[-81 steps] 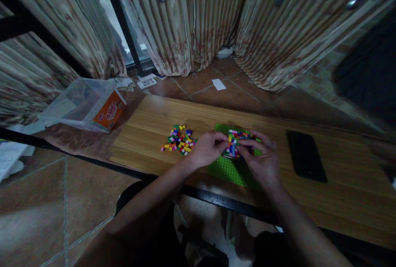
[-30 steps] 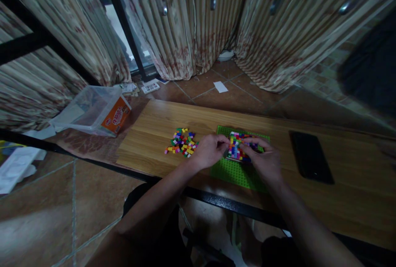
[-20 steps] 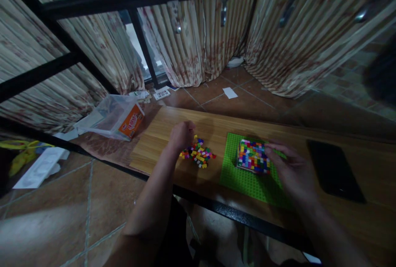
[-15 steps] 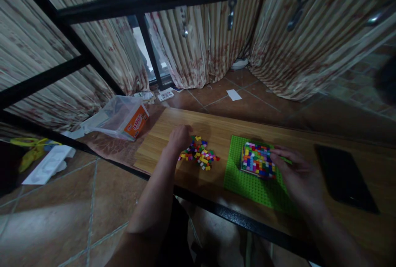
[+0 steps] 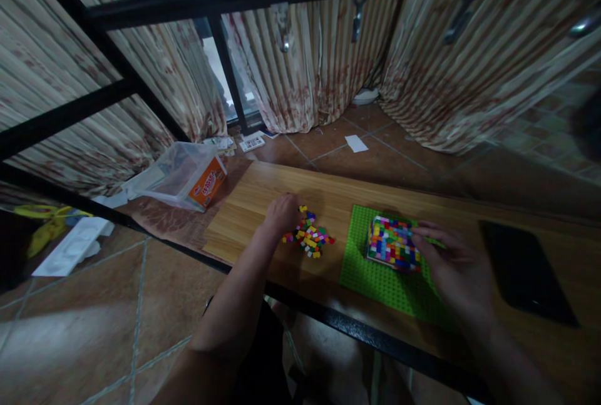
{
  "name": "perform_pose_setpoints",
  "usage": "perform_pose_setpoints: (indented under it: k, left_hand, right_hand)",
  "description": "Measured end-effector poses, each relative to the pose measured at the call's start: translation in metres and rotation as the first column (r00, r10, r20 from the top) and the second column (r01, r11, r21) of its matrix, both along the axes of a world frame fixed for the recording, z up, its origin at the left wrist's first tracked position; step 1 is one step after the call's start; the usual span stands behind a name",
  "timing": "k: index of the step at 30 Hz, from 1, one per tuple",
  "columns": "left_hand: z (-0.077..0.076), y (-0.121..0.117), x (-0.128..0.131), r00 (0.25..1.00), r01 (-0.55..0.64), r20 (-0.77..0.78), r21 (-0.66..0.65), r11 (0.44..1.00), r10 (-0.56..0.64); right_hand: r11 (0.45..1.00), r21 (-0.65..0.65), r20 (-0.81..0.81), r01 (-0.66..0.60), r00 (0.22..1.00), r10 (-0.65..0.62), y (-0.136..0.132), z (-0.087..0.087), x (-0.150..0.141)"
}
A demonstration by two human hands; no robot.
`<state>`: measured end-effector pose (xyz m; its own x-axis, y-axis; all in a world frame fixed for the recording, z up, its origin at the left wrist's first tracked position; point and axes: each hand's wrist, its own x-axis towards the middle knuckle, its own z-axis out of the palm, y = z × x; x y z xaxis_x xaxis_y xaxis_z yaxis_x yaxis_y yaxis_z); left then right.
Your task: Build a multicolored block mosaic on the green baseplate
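A loose pile of small coloured building bricks [image 5: 310, 239] lies on the wooden table. At the pile's upper left is my left hand [image 5: 282, 212], fingers curled downward; whatever they pinch is hidden beneath the hand. A multicoloured building-brick block [image 5: 393, 242], tightly packed on top, sits on a green studded baseplate [image 5: 354, 255]. My right hand [image 5: 451, 258] is closed at the right edge of this block, with thumb and fingertips against it. The palm side of that hand is in shadow.
A dark flat tablet-like slab [image 5: 526, 273] lies at the table's right. Beyond the left end stands a clear plastic bin [image 5: 181, 176] with an orange label. A black metal bar [image 5: 328, 317] edges the table [image 5: 263, 183]; curtains [image 5: 310, 73] hang behind.
My left hand has shifted slightly right over the left part of the brick pile, covering more of it. My right hand stays at the block. The view has shifted slightly.
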<state>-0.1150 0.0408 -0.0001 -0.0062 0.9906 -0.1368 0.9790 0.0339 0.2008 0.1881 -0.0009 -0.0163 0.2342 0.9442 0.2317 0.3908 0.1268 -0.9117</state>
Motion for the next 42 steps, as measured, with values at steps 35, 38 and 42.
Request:
perform_pose_setpoints:
  k: [35, 38, 42]
  left_hand:
    - [0.004, -0.034, 0.104, 0.811, 0.281, 0.473, 0.202, 0.938, -0.344]
    - [0.004, -0.034, 0.108, 0.849, 0.274, 0.410, 0.199, 0.941, -0.334]
    - [0.004, -0.036, 0.110, 0.880, 0.277, 0.338, 0.207, 0.938, -0.335]
  right_hand:
    - [0.959, 0.221, 0.298, -0.176, 0.949, 0.105, -0.006, 0.006, -0.011]
    - [0.955, 0.233, 0.300, -0.182, 0.948, 0.107, -0.006, 0.005, -0.010]
    - [0.946, 0.256, 0.323, -0.201, 0.940, 0.112, -0.005, 0.003, -0.009]
